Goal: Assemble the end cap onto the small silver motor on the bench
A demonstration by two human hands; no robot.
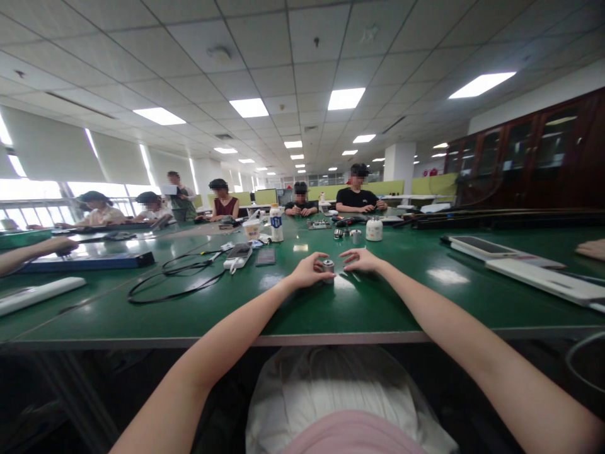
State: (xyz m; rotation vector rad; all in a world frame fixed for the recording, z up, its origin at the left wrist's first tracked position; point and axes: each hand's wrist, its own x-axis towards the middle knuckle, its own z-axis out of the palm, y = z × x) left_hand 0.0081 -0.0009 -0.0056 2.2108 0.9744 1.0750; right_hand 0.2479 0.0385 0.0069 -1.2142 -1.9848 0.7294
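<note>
My left hand is wrapped round a small silver metal cylinder standing on the green table, thumb in front and fingers behind. Just right of it, my right hand hovers with curved fingers apart and nothing visible between them. Beyond my right hand stand a small grey cylinder, some shiny metal parts and a round white jar.
Left of my hands lie a white device, a looped black cable and a dark square. Behind are a white bottle and a cup. Long white devices lie right. Several people sit around the table.
</note>
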